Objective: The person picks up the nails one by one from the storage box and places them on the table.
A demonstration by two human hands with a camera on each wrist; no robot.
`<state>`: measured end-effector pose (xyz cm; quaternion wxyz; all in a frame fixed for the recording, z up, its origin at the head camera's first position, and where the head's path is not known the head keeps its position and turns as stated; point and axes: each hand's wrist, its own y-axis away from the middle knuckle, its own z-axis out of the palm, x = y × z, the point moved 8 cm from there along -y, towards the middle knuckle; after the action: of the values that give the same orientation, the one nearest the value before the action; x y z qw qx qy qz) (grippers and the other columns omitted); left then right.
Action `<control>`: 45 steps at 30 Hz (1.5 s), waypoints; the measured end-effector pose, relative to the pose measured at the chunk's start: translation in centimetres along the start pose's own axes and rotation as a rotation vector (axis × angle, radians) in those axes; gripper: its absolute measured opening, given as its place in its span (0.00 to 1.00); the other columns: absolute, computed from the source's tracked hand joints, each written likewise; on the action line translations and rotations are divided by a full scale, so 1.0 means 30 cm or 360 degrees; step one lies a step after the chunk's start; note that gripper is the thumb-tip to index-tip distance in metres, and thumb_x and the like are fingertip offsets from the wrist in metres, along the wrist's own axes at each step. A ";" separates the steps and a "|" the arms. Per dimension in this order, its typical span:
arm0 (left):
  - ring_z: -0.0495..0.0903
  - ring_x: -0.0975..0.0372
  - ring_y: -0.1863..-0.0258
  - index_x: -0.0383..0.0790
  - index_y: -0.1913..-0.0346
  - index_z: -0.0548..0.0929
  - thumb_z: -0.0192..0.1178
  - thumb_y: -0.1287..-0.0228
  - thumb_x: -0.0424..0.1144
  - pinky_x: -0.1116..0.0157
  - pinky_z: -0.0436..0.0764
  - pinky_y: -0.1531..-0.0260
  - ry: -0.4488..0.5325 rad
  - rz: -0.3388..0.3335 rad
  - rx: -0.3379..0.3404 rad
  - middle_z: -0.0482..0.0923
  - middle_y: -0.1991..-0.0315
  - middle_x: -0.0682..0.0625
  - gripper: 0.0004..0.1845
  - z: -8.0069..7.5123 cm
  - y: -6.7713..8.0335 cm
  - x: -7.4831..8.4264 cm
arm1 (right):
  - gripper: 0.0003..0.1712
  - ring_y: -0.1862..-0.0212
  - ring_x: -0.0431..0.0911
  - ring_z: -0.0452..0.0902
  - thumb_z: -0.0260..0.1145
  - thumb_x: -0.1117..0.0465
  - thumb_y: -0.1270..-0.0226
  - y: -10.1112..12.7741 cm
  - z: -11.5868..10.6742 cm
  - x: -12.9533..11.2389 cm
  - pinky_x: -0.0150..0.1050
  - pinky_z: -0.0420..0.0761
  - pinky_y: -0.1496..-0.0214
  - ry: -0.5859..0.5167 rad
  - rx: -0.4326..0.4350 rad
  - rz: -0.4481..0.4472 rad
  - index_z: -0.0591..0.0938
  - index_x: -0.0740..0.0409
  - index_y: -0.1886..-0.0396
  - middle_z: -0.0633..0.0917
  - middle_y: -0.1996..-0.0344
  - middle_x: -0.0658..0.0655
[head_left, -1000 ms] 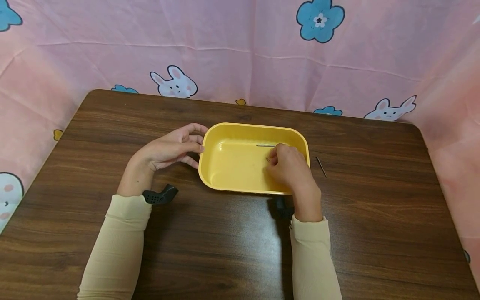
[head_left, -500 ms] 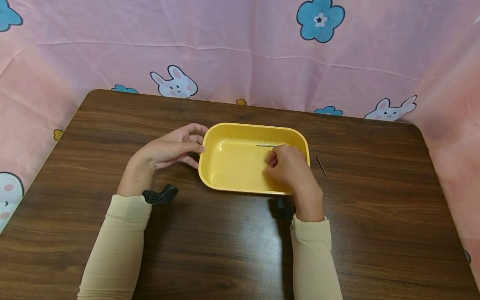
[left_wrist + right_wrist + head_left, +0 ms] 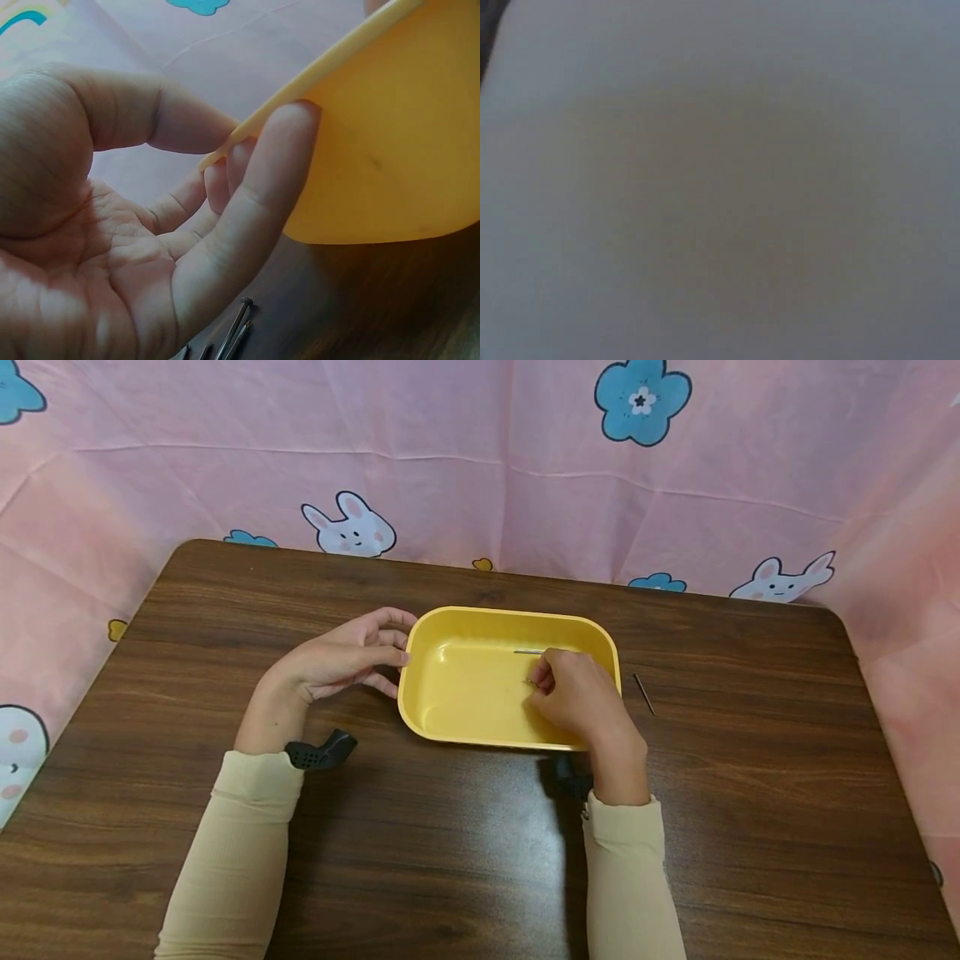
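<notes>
A yellow plastic bin (image 3: 480, 702) sits mid-table in the head view. My left hand (image 3: 348, 656) grips its left rim; in the left wrist view the thumb and a finger lie on either side of the bin wall (image 3: 390, 150). My right hand (image 3: 577, 689) is inside the bin at its right part, thumb and fingertips pinched together. A small shiny tip, apparently of a nail (image 3: 529, 682), shows at those fingertips; the rest is hidden. A thin metal nail (image 3: 528, 652) lies on the bin floor behind the right hand, partly covered by it.
Right of the bin, another nail (image 3: 644, 694) lies on the brown wooden table (image 3: 765, 760). Several nails (image 3: 234, 330) show under the left hand in the left wrist view. A pink patterned cloth (image 3: 480, 468) hangs behind the table. The right wrist view is blurred.
The small tip at my right fingertips has shifted slightly, and the right wrist has moved a little to the right. My left hand and the bin stay put.
</notes>
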<state>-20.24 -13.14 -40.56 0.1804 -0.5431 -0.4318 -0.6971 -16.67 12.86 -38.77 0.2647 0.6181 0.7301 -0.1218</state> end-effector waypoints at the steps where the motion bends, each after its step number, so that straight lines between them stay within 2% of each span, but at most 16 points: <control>1: 0.88 0.56 0.58 0.36 0.26 0.59 0.57 0.25 0.29 0.56 0.93 0.58 -0.0005 0.0000 -0.0002 0.79 0.50 0.42 0.30 0.001 0.000 0.001 | 0.07 0.64 0.49 0.81 0.69 0.68 0.43 0.001 -0.003 -0.001 0.42 0.80 0.57 -0.0021 0.0001 -0.0010 0.83 0.58 0.64 0.87 0.67 0.57; 9: 0.88 0.57 0.58 0.37 0.26 0.59 0.57 0.25 0.29 0.56 0.93 0.58 -0.0017 -0.0005 0.0000 0.79 0.49 0.42 0.29 0.001 0.002 0.004 | 0.08 0.65 0.49 0.82 0.67 0.71 0.43 -0.003 -0.032 -0.023 0.40 0.80 0.58 -0.0145 0.0092 -0.0161 0.83 0.60 0.63 0.88 0.68 0.58; 13: 0.88 0.57 0.57 0.36 0.26 0.59 0.57 0.25 0.29 0.57 0.93 0.57 -0.0017 -0.0009 0.0001 0.79 0.49 0.42 0.30 0.002 0.004 0.005 | 0.08 0.66 0.48 0.82 0.67 0.71 0.44 -0.005 -0.036 -0.031 0.38 0.80 0.59 -0.0164 0.0103 -0.0191 0.84 0.60 0.63 0.88 0.69 0.58; 30: 0.88 0.57 0.58 0.37 0.27 0.59 0.58 0.25 0.29 0.58 0.93 0.58 0.0015 -0.0007 -0.0008 0.80 0.49 0.42 0.29 0.002 0.003 -0.001 | 0.09 0.64 0.49 0.83 0.67 0.71 0.45 0.007 -0.066 -0.046 0.40 0.83 0.58 -0.0219 0.0167 -0.0248 0.83 0.61 0.62 0.88 0.67 0.58; 45: 0.88 0.56 0.58 0.37 0.26 0.59 0.58 0.26 0.30 0.57 0.93 0.58 0.0011 0.0002 -0.0017 0.80 0.48 0.42 0.30 0.001 0.004 0.000 | 0.09 0.63 0.49 0.82 0.68 0.70 0.42 0.017 -0.076 -0.041 0.40 0.82 0.57 -0.0356 0.0118 -0.0241 0.81 0.61 0.61 0.86 0.66 0.58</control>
<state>-20.13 -13.18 -40.51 0.1794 -0.5419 -0.4270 -0.7013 -16.60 13.09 -36.14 0.3115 0.5531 0.7357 -0.2363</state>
